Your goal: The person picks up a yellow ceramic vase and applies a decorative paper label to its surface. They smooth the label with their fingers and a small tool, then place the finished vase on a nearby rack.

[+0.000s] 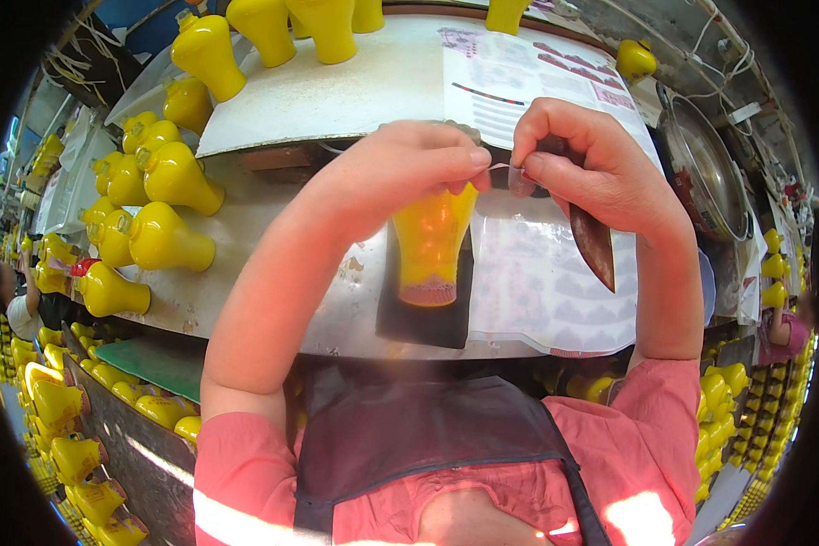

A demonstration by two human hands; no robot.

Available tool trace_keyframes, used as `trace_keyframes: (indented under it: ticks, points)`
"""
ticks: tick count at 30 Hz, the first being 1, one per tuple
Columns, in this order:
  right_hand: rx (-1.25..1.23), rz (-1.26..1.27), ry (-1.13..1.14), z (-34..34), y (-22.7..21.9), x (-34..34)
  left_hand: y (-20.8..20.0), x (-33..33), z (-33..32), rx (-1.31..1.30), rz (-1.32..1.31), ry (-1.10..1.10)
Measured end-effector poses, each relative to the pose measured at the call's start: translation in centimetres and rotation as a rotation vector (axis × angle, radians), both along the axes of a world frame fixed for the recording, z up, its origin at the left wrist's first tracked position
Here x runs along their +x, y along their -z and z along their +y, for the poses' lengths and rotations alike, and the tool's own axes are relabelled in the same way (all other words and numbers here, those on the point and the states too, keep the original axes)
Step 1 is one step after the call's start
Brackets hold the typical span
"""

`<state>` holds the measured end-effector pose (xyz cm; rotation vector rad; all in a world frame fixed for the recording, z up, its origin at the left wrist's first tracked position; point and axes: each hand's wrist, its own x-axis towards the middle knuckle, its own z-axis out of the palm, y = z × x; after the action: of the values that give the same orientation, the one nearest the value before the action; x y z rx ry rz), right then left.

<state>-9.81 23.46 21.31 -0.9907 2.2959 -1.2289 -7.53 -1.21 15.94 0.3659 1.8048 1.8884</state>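
A yellow vase-shaped bottle [432, 241] stands upright on a dark mat [423, 329] in front of me, with a reddish patterned band near its base. My left hand [409, 173] is over its upper part and hides its neck. The fingertips of that hand are closed on one end of a thin, pale strip. My right hand [582, 164] pinches a small translucent piece of film [520, 180] close by. Tucked in the same hand is a brown, pointed, blade-like tool [591, 247], its tip hanging downward.
Printed pattern sheets [555, 282] lie on the metal table to the right. Several yellow bottles [175, 238] line the left side, and others [326, 32] stand on a white board [337, 96] at the back. A metal basin [708, 168] sits at far right. More bottles fill low racks.
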Motion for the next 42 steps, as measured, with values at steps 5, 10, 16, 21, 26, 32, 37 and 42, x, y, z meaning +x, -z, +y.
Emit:
trace_keyframes:
  ticks: [5, 10, 16, 21, 26, 32, 37, 42]
  points:
    - [-0.062, -0.127, 0.055, -0.3, 1.9, -0.3, 0.2, 0.2, -0.9, -0.047, 0.039, -0.147]
    - [0.046, -0.212, 0.172, -1.0, 4.4, -1.7, 1.1, -1.2, -1.4, -0.228, 0.125, -0.281]
    - [0.079, -0.302, 0.281, -2.2, 6.8, -3.6, 3.3, -2.4, -1.6, -0.436, 0.197, -0.360]
    - [-0.046, -0.346, 0.422, -2.8, 8.3, -3.5, 4.8, -3.2, -1.3, -0.585, 0.279, -0.389]
    - [0.007, -0.263, 0.469, -4.0, 9.8, -3.4, 5.9, -3.4, -0.8, -0.620, 0.244, -0.448]
    - [-0.078, -0.293, 0.541, -4.1, 8.7, -1.6, 5.3, -2.1, -0.9, -0.379, 0.053, -0.468]
    - [-0.149, -0.248, 0.563, -3.4, 6.7, 2.1, 3.3, 0.7, -1.8, -0.112, 0.074, -0.360]
    - [-0.238, -0.285, 0.530, -3.0, 6.2, 4.1, 2.0, 1.8, -2.3, -0.032, 0.117, -0.278]
